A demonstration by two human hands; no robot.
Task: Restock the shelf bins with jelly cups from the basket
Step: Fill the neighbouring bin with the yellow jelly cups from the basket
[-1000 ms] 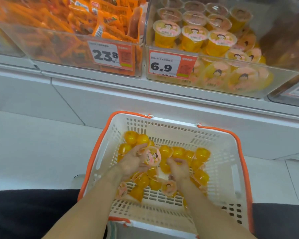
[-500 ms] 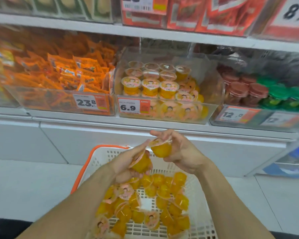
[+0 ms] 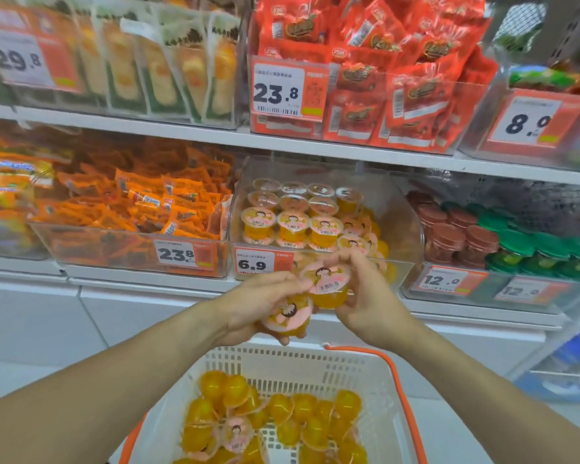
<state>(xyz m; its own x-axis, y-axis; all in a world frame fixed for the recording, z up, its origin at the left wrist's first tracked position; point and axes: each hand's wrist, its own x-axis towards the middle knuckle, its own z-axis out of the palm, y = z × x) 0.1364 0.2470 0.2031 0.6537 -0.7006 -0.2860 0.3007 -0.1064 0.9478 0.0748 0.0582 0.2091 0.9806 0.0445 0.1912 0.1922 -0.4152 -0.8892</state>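
I have both hands raised just in front of the clear jelly bin [image 3: 402,209], the landmark I steer by. My left hand [image 3: 248,306] is curled round one jelly cup [image 3: 287,317], its pink lid tipped toward me, and my right hand [image 3: 369,296] grips a second cup [image 3: 329,286] by its sides, lid up, the two cups touching each other just below the bin's front lip. Inside the bin more cups stand in neat rows toward its left side, with loose ones heaped on the right. Directly below the bin, the white basket [image 3: 302,366] with orange trim holds many more yellow cups lying jumbled, mostly on their sides. I judge these cups light, with thin plastic walls that would dent under a hard squeeze and a peel-off film lid that could puncture, so I would hold each one across the sidewall under the rim, never pressing on the film; the smooth plastic could also slip. The lids carry a cartoon face and characters too small for me to read. The price tag [image 3: 253,262] on the bin's front reads 6.9; the tag on the bin to its left reads 23.8, the one to its right 12.0, and on the shelf above I can read 29.8, 23.8 and 8.0.
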